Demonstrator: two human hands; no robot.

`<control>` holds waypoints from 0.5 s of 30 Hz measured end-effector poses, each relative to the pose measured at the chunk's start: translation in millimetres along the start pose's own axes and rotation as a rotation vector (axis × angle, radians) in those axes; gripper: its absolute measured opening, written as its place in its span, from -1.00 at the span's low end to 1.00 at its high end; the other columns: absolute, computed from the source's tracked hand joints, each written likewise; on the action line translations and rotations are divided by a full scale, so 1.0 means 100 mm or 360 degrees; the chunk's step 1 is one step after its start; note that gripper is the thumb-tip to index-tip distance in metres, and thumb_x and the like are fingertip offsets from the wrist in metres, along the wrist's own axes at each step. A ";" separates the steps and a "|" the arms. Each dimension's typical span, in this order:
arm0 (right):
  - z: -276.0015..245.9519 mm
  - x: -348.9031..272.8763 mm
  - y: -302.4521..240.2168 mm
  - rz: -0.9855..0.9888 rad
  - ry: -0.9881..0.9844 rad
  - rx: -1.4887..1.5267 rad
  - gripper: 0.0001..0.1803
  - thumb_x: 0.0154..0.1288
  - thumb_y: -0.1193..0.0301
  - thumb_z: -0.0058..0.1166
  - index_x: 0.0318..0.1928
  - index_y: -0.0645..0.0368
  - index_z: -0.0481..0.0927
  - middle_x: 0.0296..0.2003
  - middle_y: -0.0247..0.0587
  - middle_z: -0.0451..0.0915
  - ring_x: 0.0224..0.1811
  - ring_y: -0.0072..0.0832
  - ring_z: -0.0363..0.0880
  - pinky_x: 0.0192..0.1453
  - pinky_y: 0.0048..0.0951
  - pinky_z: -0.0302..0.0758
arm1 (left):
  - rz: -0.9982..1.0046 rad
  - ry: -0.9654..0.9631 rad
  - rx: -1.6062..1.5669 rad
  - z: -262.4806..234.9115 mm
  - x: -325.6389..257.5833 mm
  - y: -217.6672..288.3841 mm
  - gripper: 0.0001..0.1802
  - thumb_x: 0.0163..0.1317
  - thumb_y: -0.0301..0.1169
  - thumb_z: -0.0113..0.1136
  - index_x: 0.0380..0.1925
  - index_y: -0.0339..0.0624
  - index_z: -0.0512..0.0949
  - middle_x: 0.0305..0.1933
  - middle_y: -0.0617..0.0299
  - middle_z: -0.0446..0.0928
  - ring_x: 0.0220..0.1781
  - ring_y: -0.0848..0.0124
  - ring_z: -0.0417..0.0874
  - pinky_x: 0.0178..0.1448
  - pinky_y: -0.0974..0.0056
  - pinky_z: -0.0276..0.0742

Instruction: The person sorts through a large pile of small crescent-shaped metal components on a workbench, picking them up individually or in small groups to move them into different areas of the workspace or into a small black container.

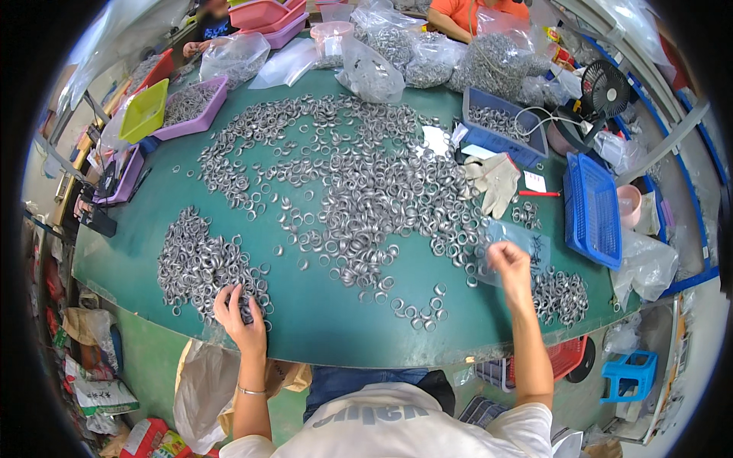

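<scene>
White shirt [366, 437] is seen at the tabletop's [305, 320] near edge. Metal rings [359, 202] are spread mid-tabletop and heaped toward both near corners; judged light, stiff, slippery, not fragile, best pinched by the rim. Left hand [242, 311] is held half-open at the left heap; right hand [510, 266] is curled narrow over a plastic bag [532, 243], its grip cannot be told.

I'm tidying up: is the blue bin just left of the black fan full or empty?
Partly filled: grey rings lie inside the blue bin, with its inner walls showing above them.
</scene>
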State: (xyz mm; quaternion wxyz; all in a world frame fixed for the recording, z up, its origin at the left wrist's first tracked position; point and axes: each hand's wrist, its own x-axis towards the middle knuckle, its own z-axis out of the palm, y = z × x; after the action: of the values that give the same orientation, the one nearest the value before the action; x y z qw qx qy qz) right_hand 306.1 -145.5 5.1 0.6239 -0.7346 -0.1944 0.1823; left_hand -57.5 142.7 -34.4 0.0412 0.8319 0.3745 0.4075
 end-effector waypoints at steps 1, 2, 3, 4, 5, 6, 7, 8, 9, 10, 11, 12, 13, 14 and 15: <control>-0.12 0.26 0.10 -0.0130 0.0065 -0.0023 -0.88 0.28 0.42 0.14 -0.35 0.22 0.61 -0.49 -0.53 0.52 -0.44 -0.76 0.39 -0.33 -0.65 0.33 | -0.0003 0.0026 -0.0014 0.00 0.00 0.00 -0.60 0.06 -0.64 0.19 -0.03 -0.30 0.50 0.02 -0.04 0.44 0.09 0.04 0.44 0.21 0.05 0.29; -0.20 0.51 0.09 0.0006 0.0128 -0.0103 -0.86 0.30 0.41 0.13 -0.35 0.22 0.61 -0.50 -0.53 0.51 -0.46 -0.76 0.37 -0.36 -0.65 0.31 | -0.0009 0.0052 -0.0023 0.01 0.00 0.00 -0.59 0.05 -0.65 0.18 -0.02 -0.30 0.49 0.02 -0.04 0.44 0.09 0.03 0.43 0.22 0.05 0.29; -0.26 0.81 0.16 -0.0213 0.0189 -0.0255 -0.84 0.30 0.37 0.14 -0.34 0.23 0.61 -0.51 -0.53 0.50 -0.47 -0.76 0.36 -0.38 -0.65 0.29 | -0.0014 0.0080 -0.0034 0.01 0.00 -0.01 -0.58 0.05 -0.67 0.18 -0.02 -0.31 0.49 0.03 -0.05 0.43 0.10 0.03 0.43 0.22 0.05 0.29; -0.34 1.11 0.22 -0.0252 0.0242 -0.0194 -0.80 0.29 0.33 0.15 -0.33 0.24 0.61 -0.53 -0.52 0.49 -0.49 -0.75 0.35 -0.39 -0.64 0.28 | -0.0030 0.0070 -0.0030 0.02 0.00 -0.01 -0.57 0.05 -0.69 0.16 0.00 -0.31 0.48 0.03 -0.05 0.43 0.10 0.03 0.43 0.23 0.05 0.29; -0.34 1.36 0.15 -0.0156 0.0318 -0.0092 -0.76 0.29 0.30 0.16 -0.33 0.26 0.61 -0.52 -0.50 0.51 -0.48 -0.74 0.37 -0.37 -0.63 0.30 | -0.0033 0.0081 -0.0012 0.02 0.00 -0.02 -0.56 0.05 -0.69 0.16 0.00 -0.31 0.48 0.03 -0.05 0.43 0.10 0.03 0.43 0.23 0.05 0.29; -0.37 1.65 0.15 -0.0251 0.0389 -0.0150 -0.74 0.29 0.29 0.16 -0.34 0.27 0.62 -0.51 -0.49 0.52 -0.48 -0.73 0.37 -0.36 -0.64 0.31 | -0.0034 0.0090 0.0001 0.02 -0.01 -0.03 -0.56 0.05 -0.69 0.16 0.00 -0.31 0.48 0.03 -0.05 0.43 0.10 0.03 0.43 0.23 0.05 0.29; -0.42 1.94 0.13 -0.0282 0.0483 -0.0211 -0.73 0.30 0.28 0.16 -0.33 0.29 0.62 -0.49 -0.46 0.55 -0.46 -0.70 0.42 -0.33 -0.63 0.34 | -0.0030 0.0096 0.0006 0.03 -0.01 -0.04 -0.56 0.05 -0.69 0.15 0.00 -0.31 0.48 0.03 -0.05 0.43 0.10 0.03 0.43 0.23 0.05 0.30; -0.51 2.23 0.18 -0.0407 0.0561 -0.0199 -0.73 0.29 0.28 0.17 -0.31 0.28 0.63 -0.47 -0.42 0.58 -0.44 -0.68 0.45 -0.31 -0.61 0.37 | -0.0049 0.0066 -0.0020 0.05 -0.01 -0.05 -0.55 0.06 -0.67 0.16 0.03 -0.32 0.46 0.06 -0.07 0.41 0.12 0.02 0.42 0.26 0.05 0.27; -0.57 2.49 0.22 -0.0525 0.0631 -0.0183 -0.73 0.28 0.28 0.17 -0.29 0.28 0.64 -0.46 -0.38 0.61 -0.43 -0.66 0.49 -0.29 -0.58 0.40 | -0.0058 0.0081 -0.0037 0.07 -0.01 -0.04 -0.55 0.07 -0.67 0.16 0.03 -0.33 0.45 0.07 -0.08 0.41 0.14 0.02 0.41 0.27 0.04 0.26; -0.57 2.69 0.18 -0.0473 0.0679 -0.0312 -0.76 0.27 0.30 0.16 -0.27 0.26 0.65 -0.44 -0.33 0.63 -0.41 -0.60 0.52 -0.25 -0.52 0.42 | -0.0071 0.0097 -0.0042 0.07 -0.01 -0.03 -0.55 0.08 -0.66 0.16 0.04 -0.34 0.44 0.08 -0.09 0.40 0.15 0.01 0.40 0.28 0.04 0.25; -0.53 2.85 0.14 -0.0418 0.0725 -0.0435 -0.78 0.26 0.32 0.16 -0.25 0.25 0.65 -0.43 -0.29 0.65 -0.40 -0.54 0.55 -0.20 -0.47 0.44 | -0.0080 0.0112 -0.0044 0.05 -0.01 -0.03 -0.54 0.08 -0.65 0.16 0.05 -0.35 0.43 0.10 -0.09 0.39 0.16 0.01 0.40 0.29 0.03 0.24; -0.53 2.97 0.11 -0.0363 0.0775 -0.0562 -0.79 0.25 0.35 0.15 -0.23 0.23 0.66 -0.42 -0.24 0.66 -0.38 -0.48 0.59 -0.16 -0.41 0.46 | -0.0083 0.0081 -0.0026 0.05 -0.02 -0.04 -0.52 0.10 -0.63 0.16 0.08 -0.38 0.40 0.13 -0.11 0.37 0.19 0.00 0.38 0.32 0.02 0.21; -0.50 3.04 0.13 -0.0387 0.0767 -0.0793 -0.80 0.23 0.37 0.13 -0.20 0.21 0.65 -0.40 -0.21 0.66 -0.34 -0.42 0.60 -0.09 -0.36 0.45 | -0.0080 0.0096 -0.0017 0.04 -0.03 -0.05 -0.51 0.08 -0.64 0.17 0.09 -0.38 0.40 0.12 -0.11 0.38 0.18 -0.01 0.38 0.31 0.01 0.21; -0.50 3.10 0.15 -0.0411 0.0758 -0.1028 -0.80 0.22 0.40 0.12 -0.18 0.18 0.65 -0.38 -0.18 0.67 -0.30 -0.36 0.61 -0.03 -0.31 0.43 | -0.0077 0.0111 -0.0013 0.05 -0.02 -0.04 -0.49 0.07 -0.64 0.17 0.09 -0.38 0.39 0.11 -0.11 0.38 0.17 -0.02 0.38 0.30 -0.01 0.22; -0.50 3.14 0.17 -0.0434 0.0750 -0.1265 -0.79 0.21 0.42 0.10 -0.15 0.16 0.65 -0.36 -0.15 0.67 -0.26 -0.30 0.62 0.03 -0.26 0.41 | -0.0072 0.0124 -0.0013 0.07 -0.01 -0.04 -0.48 0.06 -0.65 0.18 0.09 -0.38 0.38 0.10 -0.11 0.38 0.16 -0.03 0.38 0.29 -0.02 0.22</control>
State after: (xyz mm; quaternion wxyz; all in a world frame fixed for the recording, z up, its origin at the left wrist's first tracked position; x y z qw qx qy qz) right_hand 602.4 -29.3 -12.0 0.3402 -0.9053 -0.1970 -0.1611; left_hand -55.2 146.3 -40.8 0.0392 0.8064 0.3929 0.4402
